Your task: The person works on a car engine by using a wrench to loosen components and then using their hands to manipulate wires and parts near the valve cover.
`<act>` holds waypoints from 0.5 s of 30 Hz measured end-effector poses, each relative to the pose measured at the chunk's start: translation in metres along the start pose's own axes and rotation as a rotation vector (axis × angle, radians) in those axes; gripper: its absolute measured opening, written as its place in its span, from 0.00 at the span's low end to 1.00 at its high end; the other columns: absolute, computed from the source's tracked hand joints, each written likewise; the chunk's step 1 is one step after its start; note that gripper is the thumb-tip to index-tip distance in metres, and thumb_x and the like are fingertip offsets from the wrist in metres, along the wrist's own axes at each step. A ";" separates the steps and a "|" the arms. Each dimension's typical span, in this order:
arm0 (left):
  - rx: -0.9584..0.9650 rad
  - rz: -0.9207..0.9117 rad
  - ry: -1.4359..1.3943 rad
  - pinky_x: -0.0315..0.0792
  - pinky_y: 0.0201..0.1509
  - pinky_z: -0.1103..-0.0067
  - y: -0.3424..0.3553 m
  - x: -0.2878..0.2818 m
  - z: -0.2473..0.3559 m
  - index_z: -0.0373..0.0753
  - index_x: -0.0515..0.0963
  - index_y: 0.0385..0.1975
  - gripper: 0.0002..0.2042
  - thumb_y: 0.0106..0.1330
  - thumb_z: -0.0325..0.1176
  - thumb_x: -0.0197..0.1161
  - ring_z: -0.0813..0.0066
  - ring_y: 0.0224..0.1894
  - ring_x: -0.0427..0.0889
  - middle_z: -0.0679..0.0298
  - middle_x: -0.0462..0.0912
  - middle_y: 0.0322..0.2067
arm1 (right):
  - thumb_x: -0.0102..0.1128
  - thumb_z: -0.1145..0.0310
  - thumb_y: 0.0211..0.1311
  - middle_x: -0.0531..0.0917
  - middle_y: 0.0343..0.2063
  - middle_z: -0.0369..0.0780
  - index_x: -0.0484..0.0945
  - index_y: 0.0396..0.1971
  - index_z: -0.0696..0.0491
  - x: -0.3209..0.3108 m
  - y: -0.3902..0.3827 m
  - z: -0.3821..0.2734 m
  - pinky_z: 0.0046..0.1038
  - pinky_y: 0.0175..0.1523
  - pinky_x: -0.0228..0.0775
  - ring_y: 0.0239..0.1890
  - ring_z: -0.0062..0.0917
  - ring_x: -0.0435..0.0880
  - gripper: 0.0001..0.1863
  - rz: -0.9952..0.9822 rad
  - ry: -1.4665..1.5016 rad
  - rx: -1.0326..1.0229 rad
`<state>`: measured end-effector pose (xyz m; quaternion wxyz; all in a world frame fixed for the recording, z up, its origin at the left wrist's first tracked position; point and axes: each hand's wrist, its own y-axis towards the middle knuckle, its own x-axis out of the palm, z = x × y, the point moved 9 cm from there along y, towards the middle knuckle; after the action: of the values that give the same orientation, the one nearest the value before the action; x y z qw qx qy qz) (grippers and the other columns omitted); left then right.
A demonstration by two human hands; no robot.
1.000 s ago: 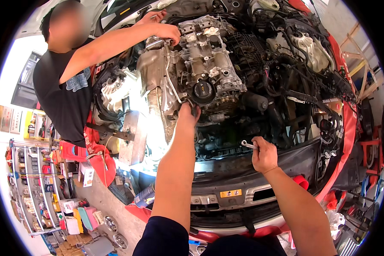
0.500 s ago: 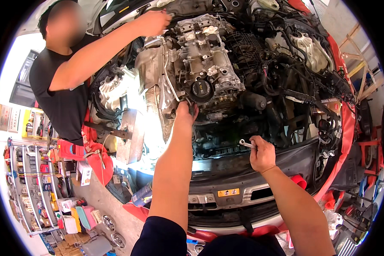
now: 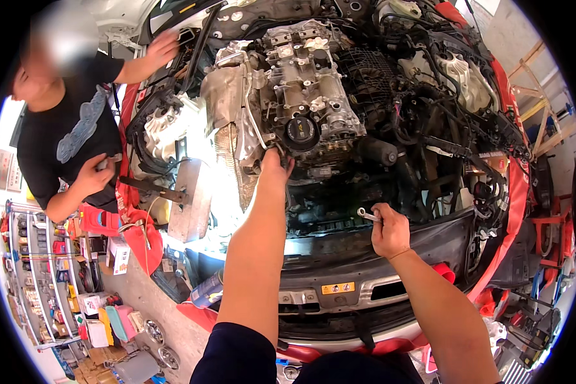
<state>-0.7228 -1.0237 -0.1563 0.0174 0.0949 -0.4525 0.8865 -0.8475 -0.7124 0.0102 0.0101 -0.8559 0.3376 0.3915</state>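
My left hand (image 3: 275, 164) reaches into the front of the bare metal engine (image 3: 304, 83), just below the round black oil filler cap (image 3: 302, 131). Its fingers are curled in against the engine, and whatever they grip is hidden. In my right hand (image 3: 390, 232) a silver ring spanner (image 3: 368, 215) is held above the front panel (image 3: 422, 246), its ring end pointing left. The spanner touches nothing but the hand.
At the left stands a co-worker (image 3: 83, 121) in a black shirt, one hand raised beside the engine bay. A wooden block (image 3: 189, 198) rests near a bright light. Black hoses and wiring (image 3: 422, 137) fill the right side. Red covers (image 3: 521, 192) line the fenders.
The co-worker's arm has drawn back from over the engine, and their body has turned and shifted left. My hands keep nearly the same places, the spanner still in my right hand.
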 end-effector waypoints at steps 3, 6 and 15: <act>0.046 -0.023 -0.027 0.77 0.32 0.76 0.003 0.005 0.003 0.45 0.75 0.27 0.03 0.61 0.34 0.57 0.77 0.28 0.77 0.69 0.78 0.27 | 0.52 0.76 0.56 0.80 0.25 0.46 0.72 0.34 0.54 -0.001 0.001 -0.001 0.40 0.32 0.70 0.27 0.45 0.79 0.05 0.016 0.015 -0.027; 0.038 0.142 -0.012 0.76 0.30 0.76 0.005 -0.004 0.004 0.45 0.76 0.28 0.02 0.61 0.33 0.58 0.77 0.28 0.77 0.69 0.78 0.27 | 0.52 0.76 0.56 0.79 0.24 0.45 0.72 0.34 0.53 -0.002 0.000 0.000 0.40 0.31 0.70 0.27 0.45 0.78 0.05 0.027 -0.001 -0.019; 0.009 -0.054 0.030 0.78 0.36 0.69 -0.003 0.006 0.002 0.41 0.74 0.26 0.03 0.60 0.31 0.55 0.70 0.27 0.73 0.65 0.74 0.27 | 0.52 0.75 0.58 0.79 0.23 0.45 0.71 0.33 0.52 -0.001 0.002 0.000 0.40 0.30 0.69 0.26 0.45 0.78 0.04 0.009 -0.016 -0.002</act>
<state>-0.7279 -1.0237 -0.1512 0.0477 0.0939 -0.4457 0.8890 -0.8494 -0.7128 0.0115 0.0102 -0.8512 0.3412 0.3986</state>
